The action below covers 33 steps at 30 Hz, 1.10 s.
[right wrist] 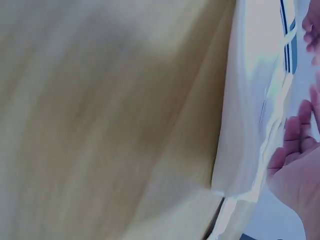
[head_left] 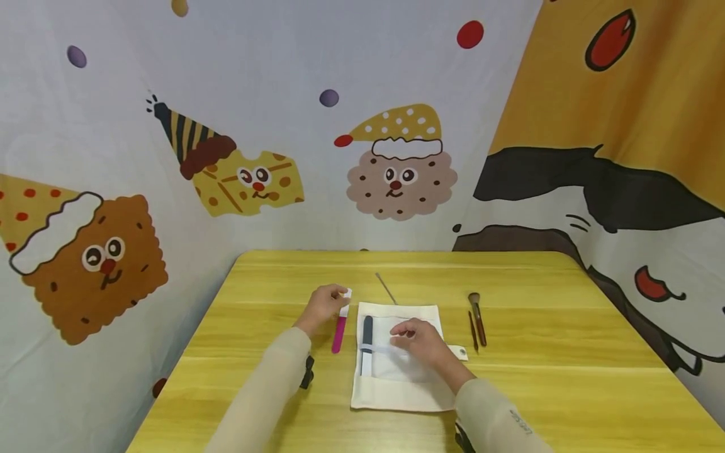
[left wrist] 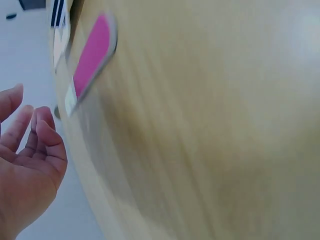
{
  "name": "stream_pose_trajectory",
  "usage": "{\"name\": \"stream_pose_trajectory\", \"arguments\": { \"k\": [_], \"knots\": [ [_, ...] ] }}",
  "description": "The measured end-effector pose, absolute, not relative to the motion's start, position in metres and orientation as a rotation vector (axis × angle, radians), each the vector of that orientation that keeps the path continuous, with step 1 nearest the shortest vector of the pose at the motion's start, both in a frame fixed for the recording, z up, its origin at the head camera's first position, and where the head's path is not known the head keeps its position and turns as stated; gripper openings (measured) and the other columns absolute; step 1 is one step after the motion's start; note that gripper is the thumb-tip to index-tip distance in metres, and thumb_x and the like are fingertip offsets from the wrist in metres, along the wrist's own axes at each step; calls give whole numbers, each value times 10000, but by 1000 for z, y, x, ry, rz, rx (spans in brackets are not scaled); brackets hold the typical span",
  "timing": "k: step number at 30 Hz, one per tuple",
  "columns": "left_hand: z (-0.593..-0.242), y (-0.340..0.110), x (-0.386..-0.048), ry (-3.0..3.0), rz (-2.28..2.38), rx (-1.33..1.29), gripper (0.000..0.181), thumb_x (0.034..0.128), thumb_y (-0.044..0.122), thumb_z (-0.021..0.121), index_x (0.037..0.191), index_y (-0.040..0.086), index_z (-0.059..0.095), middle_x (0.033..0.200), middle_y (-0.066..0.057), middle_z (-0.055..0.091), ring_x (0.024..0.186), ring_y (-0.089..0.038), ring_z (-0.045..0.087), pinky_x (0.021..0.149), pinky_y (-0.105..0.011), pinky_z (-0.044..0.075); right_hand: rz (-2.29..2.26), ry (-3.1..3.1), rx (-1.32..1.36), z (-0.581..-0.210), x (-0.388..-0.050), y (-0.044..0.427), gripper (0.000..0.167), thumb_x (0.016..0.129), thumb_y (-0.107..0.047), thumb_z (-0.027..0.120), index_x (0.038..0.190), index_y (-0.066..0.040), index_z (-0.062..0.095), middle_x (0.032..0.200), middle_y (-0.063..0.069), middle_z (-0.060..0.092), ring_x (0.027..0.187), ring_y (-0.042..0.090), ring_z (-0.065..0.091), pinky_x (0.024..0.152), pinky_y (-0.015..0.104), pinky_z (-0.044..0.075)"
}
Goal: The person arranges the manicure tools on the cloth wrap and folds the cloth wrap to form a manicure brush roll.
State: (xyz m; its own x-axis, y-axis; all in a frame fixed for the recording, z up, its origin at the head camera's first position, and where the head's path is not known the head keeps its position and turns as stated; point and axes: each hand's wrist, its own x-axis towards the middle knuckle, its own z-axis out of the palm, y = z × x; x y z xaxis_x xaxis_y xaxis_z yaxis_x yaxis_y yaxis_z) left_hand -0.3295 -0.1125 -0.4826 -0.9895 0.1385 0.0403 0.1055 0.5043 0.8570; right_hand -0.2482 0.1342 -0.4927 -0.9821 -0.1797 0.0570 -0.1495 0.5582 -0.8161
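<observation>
Pink file [head_left: 338, 335] lies just left of the case [head_left: 404, 397], long axis running toward the far edge of the table [head_left: 272, 277]. My left hand [head_left: 324, 304] is nearer, just beside its white end, fingers loosely curled, gripping nothing; my right hand [head_left: 423, 340], also empty, hovers over the case.

The pouch [head_left: 391, 397] lies mid-surface [head_left: 538, 384], its tab [head_left: 455, 353] jutting right. A file [head_left: 367, 332] sits in its left part, under the strap [head_left: 382, 348]. Left of the pouch lies a second file [head_left: 339, 335], the left hand's [head_left: 323, 304] fingers at its far end. The right hand [head_left: 423, 343] is over the pouch. Behind the pouch lies a rod [head_left: 386, 287]. Farther right, past the tab, lie a brush [head_left: 478, 321] and, just left of that, a stick [head_left: 472, 332]. A cloth [head_left: 317, 236] hangs behind everything.
</observation>
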Motion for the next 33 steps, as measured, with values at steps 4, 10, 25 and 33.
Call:
{"name": "stream_pose_trajectory", "arguments": {
  "k": [4, 10, 25, 33],
  "knots": [
    [-481, -122, -338, 2669, 1540, 95, 330, 958, 134, 664, 1253, -13, 641, 1097, -139, 638, 928, -249, 587, 813, -386, 511, -1273, 2800, -254, -496, -254, 139, 43, 844, -106, 776, 878, -128, 761, 837, -33, 609, 793, 139, 513, 753, 335, 443],
    [-480, -123, -346, 2637, 1535, 47, 361, 958, 163, 668, 1273, -9, 624, 1168, -163, 622, 1008, -281, 584, 865, -422, 505, -1128, 2872, -327, -507, -251, 139, 49, 828, -168, 795, 860, -193, 769, 842, -77, 609, 823, 136, 540, 796, 372, 423],
    [-494, -118, -362, 2616, 1513, 34, 451, 899, 134, 733, 1292, -42, 601, 1204, -196, 617, 1127, -336, 563, 999, -465, 445, -1106, 2938, -365, -517, -250, 134, 78, 801, -185, 806, 813, -240, 752, 836, -112, 582, 869, 150, 508, 819, 411, 332],
    [-502, -113, -367, 2645, 1476, 15, 455, 875, 135, 762, 1274, -30, 620, 1109, -132, 625, 1021, -263, 556, 951, -438, 467, -1114, 2942, -362, -520, -252, 137, 91, 788, -173, 819, 785, -240, 757, 827, -124, 579, 861, 144, 506, 823, 423, 331]
  ]
}}
